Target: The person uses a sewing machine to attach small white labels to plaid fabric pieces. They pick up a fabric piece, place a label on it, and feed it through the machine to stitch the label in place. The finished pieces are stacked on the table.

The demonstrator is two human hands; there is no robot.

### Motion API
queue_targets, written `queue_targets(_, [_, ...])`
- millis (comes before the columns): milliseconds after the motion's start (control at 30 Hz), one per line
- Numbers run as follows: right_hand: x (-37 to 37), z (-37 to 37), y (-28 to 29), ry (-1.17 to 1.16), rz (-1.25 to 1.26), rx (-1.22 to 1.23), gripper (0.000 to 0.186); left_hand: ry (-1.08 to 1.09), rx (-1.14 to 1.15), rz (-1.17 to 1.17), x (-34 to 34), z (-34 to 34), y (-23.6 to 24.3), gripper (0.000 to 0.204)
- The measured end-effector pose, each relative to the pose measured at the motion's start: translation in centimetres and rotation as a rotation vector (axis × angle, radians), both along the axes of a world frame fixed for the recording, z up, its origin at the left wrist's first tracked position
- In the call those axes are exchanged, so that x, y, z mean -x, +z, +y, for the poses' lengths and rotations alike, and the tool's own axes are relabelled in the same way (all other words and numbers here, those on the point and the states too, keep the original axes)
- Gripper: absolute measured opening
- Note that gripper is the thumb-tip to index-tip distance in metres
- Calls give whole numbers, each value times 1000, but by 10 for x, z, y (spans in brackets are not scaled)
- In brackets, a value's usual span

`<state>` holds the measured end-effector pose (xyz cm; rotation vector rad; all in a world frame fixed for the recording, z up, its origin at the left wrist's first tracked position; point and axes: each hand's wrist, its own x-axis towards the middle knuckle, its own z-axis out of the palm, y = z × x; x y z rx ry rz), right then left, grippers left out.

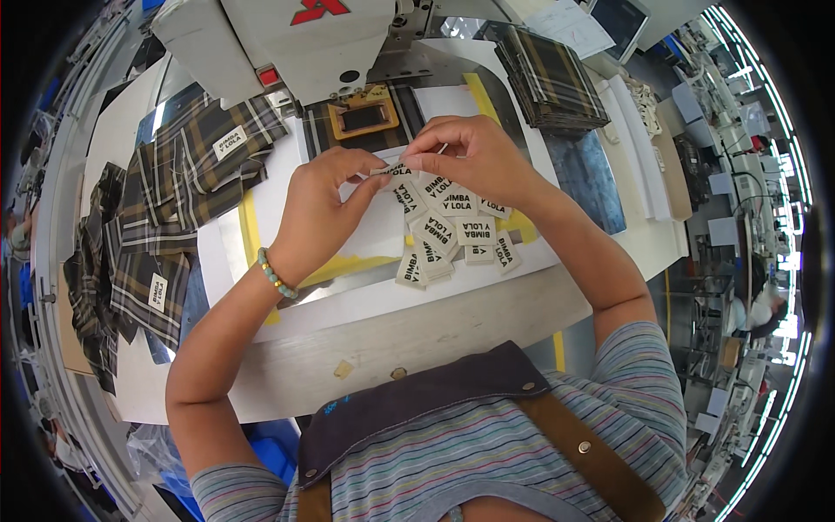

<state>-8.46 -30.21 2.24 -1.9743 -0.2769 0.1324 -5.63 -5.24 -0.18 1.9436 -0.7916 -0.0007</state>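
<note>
The left hand (323,198) and right hand (474,161) meet, fingertips pinching a printed white label (401,171), its long axis seemingly running between them, the orange frame (365,134) just beyond both hands, slightly nearer the left.

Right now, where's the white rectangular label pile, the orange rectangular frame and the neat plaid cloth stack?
White label pile (437,230): head view, on a middle label.
Orange frame (394,114): head view, right rim.
Plaid cloth stack (557,76): head view, top.

A head-worn fisheye looks down from close above the left hand (323,202) and right hand (478,158).
</note>
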Motion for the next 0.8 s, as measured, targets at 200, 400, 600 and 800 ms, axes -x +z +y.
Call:
queue_targets(200, [-3, 3, -7, -21, -46, 56, 21, -21, -34, -45, -7, 1, -11, 13])
queue_targets(400, [-10, 5, -8, -14, -70, 7, 16, 2, -42, -33, -11, 2, -15, 12])
queue_targets(600, [-21, 0, -13, -8, 1, -5, 12, 8, -24, -10, -16, 5, -18, 17])
queue_targets(800, [-82, -6, -15, -178, 101, 90, 17, 170, -169, -362, -39, 14, -10, 26])
